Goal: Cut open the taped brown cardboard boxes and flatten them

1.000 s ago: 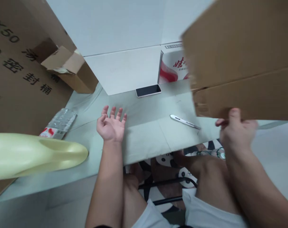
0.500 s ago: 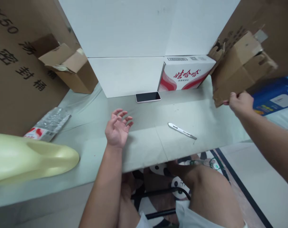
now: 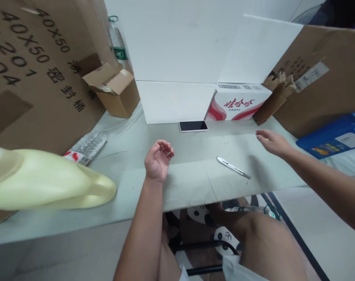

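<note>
My left hand [image 3: 158, 162] hovers palm up over the pale covered table [image 3: 192, 171], its fingers loosely curled and apart from anything. My right hand [image 3: 272, 142] is empty too, fingers stretched out, above the table's right side. Between my hands lies a white utility-knife-like pen tool [image 3: 233, 168], slanting down to the right. A phone [image 3: 193, 126] with a dark screen rests flat against the base of the white panel [image 3: 177, 101]. Beyond my right hand, a torn brown cardboard piece [image 3: 272, 99] leans beside a white and red box [image 3: 237, 103].
On the left are a pale yellow smooth object [image 3: 54, 179], a crushed plastic bottle [image 3: 88, 146], an open small carton [image 3: 119, 93] and an upright water bottle [image 3: 119, 43]. A blue jug [image 3: 335, 136] lies at the right. Large cardboard walls [image 3: 326, 82] flank the table.
My right hand has let go of the brown cardboard box, which I no longer see there, and has moved inward. My left hand stays empty. The view has shifted slightly.
</note>
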Demonstrator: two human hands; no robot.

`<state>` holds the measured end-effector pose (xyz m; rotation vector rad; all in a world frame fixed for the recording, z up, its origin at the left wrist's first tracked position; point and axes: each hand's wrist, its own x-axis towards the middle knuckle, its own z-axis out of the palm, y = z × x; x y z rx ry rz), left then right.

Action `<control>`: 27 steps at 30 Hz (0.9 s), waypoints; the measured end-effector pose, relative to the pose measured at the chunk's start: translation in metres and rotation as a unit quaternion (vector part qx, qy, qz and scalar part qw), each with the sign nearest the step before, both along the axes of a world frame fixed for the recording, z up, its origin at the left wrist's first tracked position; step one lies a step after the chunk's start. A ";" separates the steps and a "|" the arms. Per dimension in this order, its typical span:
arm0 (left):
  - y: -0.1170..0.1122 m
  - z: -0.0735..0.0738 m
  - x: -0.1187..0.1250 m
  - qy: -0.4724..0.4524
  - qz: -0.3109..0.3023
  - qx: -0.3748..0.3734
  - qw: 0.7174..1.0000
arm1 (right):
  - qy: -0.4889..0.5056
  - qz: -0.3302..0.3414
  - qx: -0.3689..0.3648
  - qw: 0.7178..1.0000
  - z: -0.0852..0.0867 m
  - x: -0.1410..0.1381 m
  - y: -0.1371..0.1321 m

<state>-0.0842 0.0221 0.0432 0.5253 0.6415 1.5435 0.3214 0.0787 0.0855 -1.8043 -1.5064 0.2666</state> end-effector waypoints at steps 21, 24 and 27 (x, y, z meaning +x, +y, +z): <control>-0.014 0.005 -0.063 -0.091 0.065 0.030 0.993 | -0.182 0.465 0.023 0.866 -0.026 -0.513 0.211; -0.012 0.004 -0.067 -0.077 0.069 0.032 0.994 | -0.197 0.469 0.029 0.860 -0.025 -0.522 0.218; -0.010 0.002 -0.066 -0.065 0.111 0.028 0.991 | -0.183 0.471 0.054 0.861 -0.025 -0.506 0.199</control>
